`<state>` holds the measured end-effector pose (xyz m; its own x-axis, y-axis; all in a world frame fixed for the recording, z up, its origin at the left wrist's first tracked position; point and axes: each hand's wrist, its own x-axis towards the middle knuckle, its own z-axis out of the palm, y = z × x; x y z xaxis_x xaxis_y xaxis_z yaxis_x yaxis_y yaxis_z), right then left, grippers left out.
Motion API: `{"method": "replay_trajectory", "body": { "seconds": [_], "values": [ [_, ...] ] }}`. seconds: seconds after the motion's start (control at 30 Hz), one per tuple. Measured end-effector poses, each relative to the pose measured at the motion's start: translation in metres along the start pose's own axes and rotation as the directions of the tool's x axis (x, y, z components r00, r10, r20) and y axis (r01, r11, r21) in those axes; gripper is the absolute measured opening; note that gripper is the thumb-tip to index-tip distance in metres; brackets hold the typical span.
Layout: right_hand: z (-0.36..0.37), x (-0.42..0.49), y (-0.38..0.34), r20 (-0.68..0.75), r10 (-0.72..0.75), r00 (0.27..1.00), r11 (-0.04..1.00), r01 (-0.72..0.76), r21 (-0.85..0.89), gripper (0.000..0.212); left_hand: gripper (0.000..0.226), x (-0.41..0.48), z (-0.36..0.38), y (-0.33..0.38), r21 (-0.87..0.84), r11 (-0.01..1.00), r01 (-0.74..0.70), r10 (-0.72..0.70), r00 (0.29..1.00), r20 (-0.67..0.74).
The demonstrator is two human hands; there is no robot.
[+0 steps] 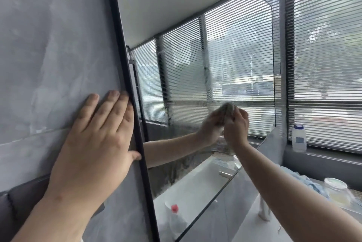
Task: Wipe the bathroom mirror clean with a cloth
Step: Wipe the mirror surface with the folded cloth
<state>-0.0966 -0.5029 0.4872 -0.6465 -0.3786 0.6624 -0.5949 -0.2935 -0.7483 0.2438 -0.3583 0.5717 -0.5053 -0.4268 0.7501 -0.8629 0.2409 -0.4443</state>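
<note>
The mirror (195, 49) fills the middle of the view, black-framed on its left, with hazy smears across the reflected blinds. My right hand (238, 130) grips a bunched grey cloth (228, 107) and presses it against the glass low on the right side; its reflection meets it there. My left hand (98, 137) lies flat with straight fingers on the grey wall just left of the mirror, thumb touching the black frame (125, 65).
A window with horizontal blinds (323, 65) stands to the right, a white bottle (298, 137) on its sill. A blue cloth (305, 181) and a clear jar (338, 190) sit on the counter. The mirror reflects a bathtub and a red-capped bottle.
</note>
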Motion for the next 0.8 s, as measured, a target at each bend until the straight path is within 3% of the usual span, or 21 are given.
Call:
{"method": "replay_trajectory", "body": {
  "seconds": [0.1, 0.23, 0.33, 0.43, 0.5, 0.57, 0.63, 0.67, 0.7, 0.8],
  "values": [
    [0.003, 0.005, 0.018, -0.004, 0.318, 0.948, 0.948, -0.318, 0.007, 0.03, 0.109, 0.001, 0.001, 0.0, -0.001, 1.0, -0.005, 0.005, 1.0, 0.005],
    [0.006, -0.006, -0.003, -0.035, 0.392, 0.919, 0.919, -0.39, 0.058, 0.027, 0.109, 0.001, 0.003, -0.002, -0.012, 1.0, -0.011, 0.012, 1.0, 0.008],
    [0.006, 0.006, -0.051, -0.068, 0.18, 0.981, 0.979, -0.172, 0.105, 0.039, 0.11, 0.0, 0.003, -0.002, -0.015, 1.0, -0.014, 0.014, 1.0, 0.017],
    [0.01, 0.003, -0.114, -0.094, -0.174, 0.98, 0.978, 0.183, 0.101, 0.042, 0.111, 0.0, 0.0, -0.002, -0.022, 1.0, -0.015, 0.016, 1.0, 0.026],
    [0.01, -0.02, -0.15, -0.08, -0.473, 0.877, 0.876, 0.478, 0.06, 0.044, 0.111, 0.001, -0.001, -0.002, -0.026, 1.0, -0.017, 0.018, 1.0, 0.025],
    [0.007, -0.042, -0.168, -0.063, -0.707, 0.704, 0.701, 0.71, 0.067, 0.047, 0.112, 0.001, -0.002, -0.002, -0.024, 1.0, -0.017, 0.018, 0.999, 0.03],
    [0.005, -0.045, -0.164, -0.032, -0.821, 0.57, 0.568, 0.821, 0.061, 0.046, 0.113, 0.0, -0.003, -0.002, -0.028, 1.0, -0.015, 0.016, 0.999, 0.038],
    [0.003, -0.037, -0.158, -0.018, -0.829, 0.56, 0.559, 0.828, 0.04, 0.046, 0.113, 0.0, -0.004, -0.002, -0.031, 0.999, -0.012, 0.014, 0.999, 0.042],
    [0.002, -0.027, -0.152, -0.009, -0.803, 0.596, 0.596, 0.803, 0.012, 0.046, 0.112, 0.001, -0.005, -0.003, -0.036, 0.999, -0.011, 0.012, 0.999, 0.047],
    [0.001, 0.011, -0.124, -0.012, -0.521, 0.854, 0.853, 0.521, 0.025, 0.041, 0.102, 0.004, -0.011, -0.006, -0.061, 0.998, -0.008, 0.009, 1.0, 0.023]
  ]
}}
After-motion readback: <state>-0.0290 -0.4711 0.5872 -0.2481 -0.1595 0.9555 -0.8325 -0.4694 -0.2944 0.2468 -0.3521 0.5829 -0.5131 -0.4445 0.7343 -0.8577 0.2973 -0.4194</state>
